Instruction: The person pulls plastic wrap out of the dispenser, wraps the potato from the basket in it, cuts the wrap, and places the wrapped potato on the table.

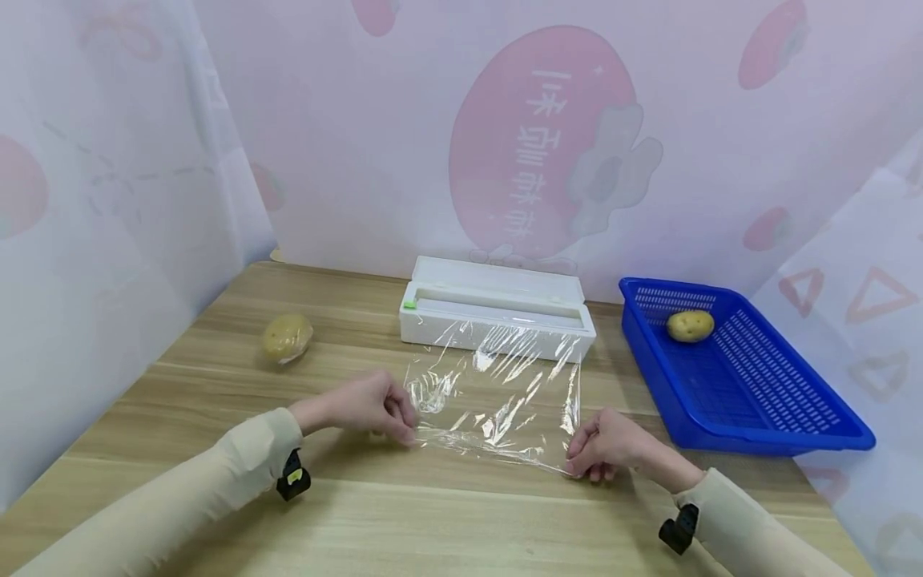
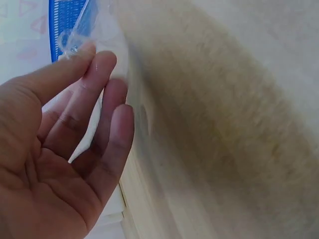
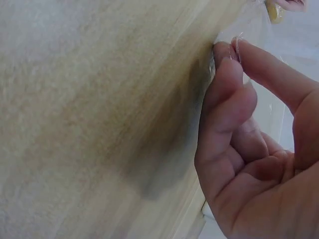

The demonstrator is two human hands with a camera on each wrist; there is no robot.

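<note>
A sheet of clear plastic wrap [image 1: 497, 409] stretches from a white dispenser box [image 1: 497, 332] toward me, over the wooden table. My left hand [image 1: 375, 407] pinches its near left corner between thumb and index finger; in the left wrist view the other fingers of that hand [image 2: 75, 134] are loosely bent. The near right corner is pinched by my right hand [image 1: 609, 449], whose remaining fingers [image 3: 224, 114] curl in toward the palm in the right wrist view. Between the hands the wrap's near edge is bunched into a thin, wrinkled line. The box's lid stands raised at the back.
Left of the box, a potato [image 1: 287, 337] covered in shiny wrap lies on the table [image 1: 404, 521]. A blue plastic basket [image 1: 728, 445] stands at the right, with a bare potato [image 1: 690, 325] inside. Behind the table hangs a printed cloth [image 1: 346, 160].
</note>
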